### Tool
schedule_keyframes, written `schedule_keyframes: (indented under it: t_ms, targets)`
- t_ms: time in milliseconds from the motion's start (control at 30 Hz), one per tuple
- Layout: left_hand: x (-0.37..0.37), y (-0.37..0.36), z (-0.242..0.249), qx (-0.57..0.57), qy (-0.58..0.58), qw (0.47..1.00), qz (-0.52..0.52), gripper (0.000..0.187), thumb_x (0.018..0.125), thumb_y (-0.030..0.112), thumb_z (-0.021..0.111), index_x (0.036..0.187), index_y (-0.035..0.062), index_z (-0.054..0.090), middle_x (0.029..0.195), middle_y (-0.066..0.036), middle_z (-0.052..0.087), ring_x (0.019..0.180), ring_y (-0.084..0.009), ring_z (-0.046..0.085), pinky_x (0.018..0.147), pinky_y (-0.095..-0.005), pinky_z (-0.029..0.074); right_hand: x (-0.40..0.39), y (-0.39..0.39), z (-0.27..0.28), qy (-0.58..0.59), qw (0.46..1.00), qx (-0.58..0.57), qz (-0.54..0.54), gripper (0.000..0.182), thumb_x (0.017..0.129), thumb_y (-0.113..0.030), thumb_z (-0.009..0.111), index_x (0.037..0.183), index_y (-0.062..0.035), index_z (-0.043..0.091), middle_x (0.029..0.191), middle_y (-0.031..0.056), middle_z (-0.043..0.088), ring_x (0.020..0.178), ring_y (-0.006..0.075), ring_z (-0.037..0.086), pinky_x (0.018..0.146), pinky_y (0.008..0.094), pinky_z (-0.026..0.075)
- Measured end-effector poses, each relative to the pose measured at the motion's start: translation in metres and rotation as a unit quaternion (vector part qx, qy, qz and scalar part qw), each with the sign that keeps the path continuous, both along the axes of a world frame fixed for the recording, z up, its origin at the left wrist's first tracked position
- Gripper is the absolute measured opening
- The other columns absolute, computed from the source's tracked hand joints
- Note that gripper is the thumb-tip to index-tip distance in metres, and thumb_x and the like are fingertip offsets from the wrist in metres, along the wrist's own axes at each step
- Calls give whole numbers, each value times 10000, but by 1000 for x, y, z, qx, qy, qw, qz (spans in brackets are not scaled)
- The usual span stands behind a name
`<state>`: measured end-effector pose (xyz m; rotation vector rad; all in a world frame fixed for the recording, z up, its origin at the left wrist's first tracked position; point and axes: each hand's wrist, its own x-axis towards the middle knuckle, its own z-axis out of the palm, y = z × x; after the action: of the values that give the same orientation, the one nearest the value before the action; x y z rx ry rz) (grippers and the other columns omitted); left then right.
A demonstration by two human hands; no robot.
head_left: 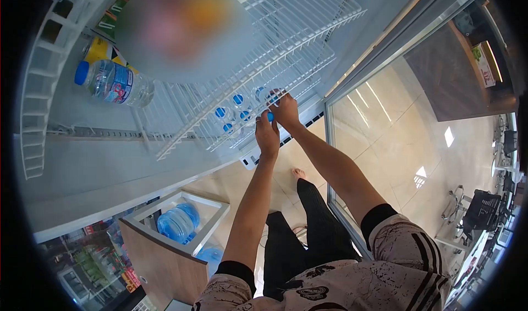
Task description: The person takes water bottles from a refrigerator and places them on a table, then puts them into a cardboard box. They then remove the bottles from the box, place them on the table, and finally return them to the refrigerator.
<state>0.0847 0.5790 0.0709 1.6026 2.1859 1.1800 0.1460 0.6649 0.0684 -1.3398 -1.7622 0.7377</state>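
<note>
Low in an open fridge, both my hands reach to the front of a wire shelf. My left hand (267,137) is closed at a water bottle, whose blue cap (270,116) shows at the fingertips; most of its body is hidden. Just right of it, my right hand (285,111) has its fingers curled round the top of another clear water bottle (260,93) or beside it; wire and fingers hide the exact contact. Several blue-capped water bottles (238,100) stand upright left of my hands, seen through the wires.
A water bottle (118,84) lies on its side on the upper left, beside a yellow pack (99,50). Wire shelves (297,25) overhang my hands. The fridge's glass door (330,146) stands open on the right. Large blue water jugs (177,223) sit in a wooden cabinet (165,261) below left.
</note>
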Motion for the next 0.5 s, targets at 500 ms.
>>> schedule_keyframes:
  t_ms: [500]
  targets:
    - [-15,22,-24,24,25,997,71,237,803,108,626,985,-4,523,835,-179,586,666,-334,581,614,-410,458,-28,63,-26,-238,833,480,137,300,645,-282,652,945,-270,640,950,32,586,862,229,568,647,375,473]
